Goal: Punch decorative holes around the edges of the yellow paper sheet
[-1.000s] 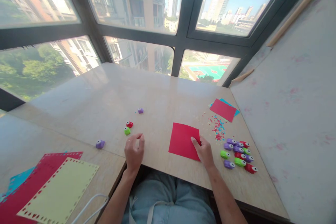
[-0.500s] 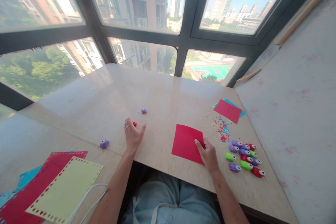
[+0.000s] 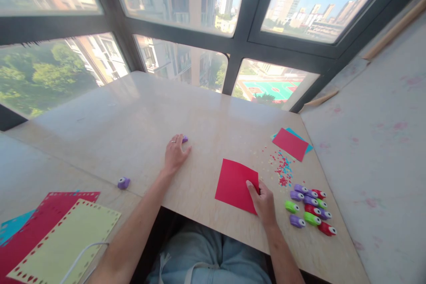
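My left hand [image 3: 175,154] lies palm down on the wooden table [image 3: 133,115], fingers stretched out, fingertips touching a small purple punch [image 3: 185,139]. The red and green punches seen earlier are hidden under that hand. My right hand [image 3: 264,202] pinches the near right corner of a red paper square [image 3: 234,182] lying flat on the table. Just right of that hand sits a cluster of several purple, green and red punches [image 3: 308,209].
Another purple punch [image 3: 123,183] sits alone at the left. Red and blue confetti [image 3: 282,171] is scattered beyond the cluster. A red sheet on a blue one [image 3: 290,143] lies far right. Punched yellow-green [image 3: 63,248] and red sheets [image 3: 36,222] lie at bottom left. Windows surround the table.
My left hand has reached forward across the table, covering the red and green punches, up to the purple punch. My right hand stays on the red paper's corner.
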`<state>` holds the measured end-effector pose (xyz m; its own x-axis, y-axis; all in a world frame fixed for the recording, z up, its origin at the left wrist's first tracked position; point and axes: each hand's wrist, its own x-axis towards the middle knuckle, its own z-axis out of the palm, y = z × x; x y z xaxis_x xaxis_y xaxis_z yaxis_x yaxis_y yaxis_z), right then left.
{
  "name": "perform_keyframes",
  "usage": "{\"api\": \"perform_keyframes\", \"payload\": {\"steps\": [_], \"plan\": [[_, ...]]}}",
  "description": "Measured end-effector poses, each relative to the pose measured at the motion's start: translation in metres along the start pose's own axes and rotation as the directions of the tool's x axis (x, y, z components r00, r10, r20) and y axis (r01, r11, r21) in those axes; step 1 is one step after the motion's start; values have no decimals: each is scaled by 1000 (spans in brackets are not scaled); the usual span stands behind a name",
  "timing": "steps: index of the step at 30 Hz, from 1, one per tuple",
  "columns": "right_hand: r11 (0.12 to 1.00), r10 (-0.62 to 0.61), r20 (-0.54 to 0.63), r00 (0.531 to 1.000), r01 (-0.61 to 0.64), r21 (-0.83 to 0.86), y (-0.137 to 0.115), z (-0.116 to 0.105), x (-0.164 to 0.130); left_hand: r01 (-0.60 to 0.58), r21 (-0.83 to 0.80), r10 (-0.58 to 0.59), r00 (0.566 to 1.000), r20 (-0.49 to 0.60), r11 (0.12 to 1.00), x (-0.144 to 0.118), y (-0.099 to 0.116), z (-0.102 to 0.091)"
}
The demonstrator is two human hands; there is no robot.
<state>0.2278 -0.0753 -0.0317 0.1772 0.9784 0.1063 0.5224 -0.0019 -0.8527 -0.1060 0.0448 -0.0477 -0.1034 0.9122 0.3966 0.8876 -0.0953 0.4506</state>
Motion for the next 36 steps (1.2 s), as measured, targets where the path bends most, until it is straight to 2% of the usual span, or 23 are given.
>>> {"api": "perform_keyframes", "payload": {"steps": [6, 12, 21, 24, 28, 32, 36], "plan": [[1000, 3, -3, 1000, -3, 10, -1, 0, 0, -53, -72, 53, 999, 3, 996, -7, 3, -3], [1000, 8, 5, 1000, -8, 20, 3, 1, 0, 50, -126, -53, 998, -23, 991, -13, 4, -3], [996, 28, -46, 999, -24, 89, 4, 2, 2, 161, -63, -171, 966, -193, 985, -61, 24, -8], [981, 48, -123, 991, -24, 191, 8, 5, 1, 145, -71, -157, 963, -218, 987, -73, 30, -12], [935, 83, -165, 983, -19, 354, 13, 9, -3, 83, -98, -106, 959, -264, 992, -90, 44, -20], [913, 91, -246, 965, 17, 407, 9, 5, -15, -2, -119, -24, 976, -217, 993, -134, 72, -41], [904, 94, -329, 940, 57, 424, 4, -5, -37, -84, -210, 83, 996, -13, 974, -207, 102, -71]]}}
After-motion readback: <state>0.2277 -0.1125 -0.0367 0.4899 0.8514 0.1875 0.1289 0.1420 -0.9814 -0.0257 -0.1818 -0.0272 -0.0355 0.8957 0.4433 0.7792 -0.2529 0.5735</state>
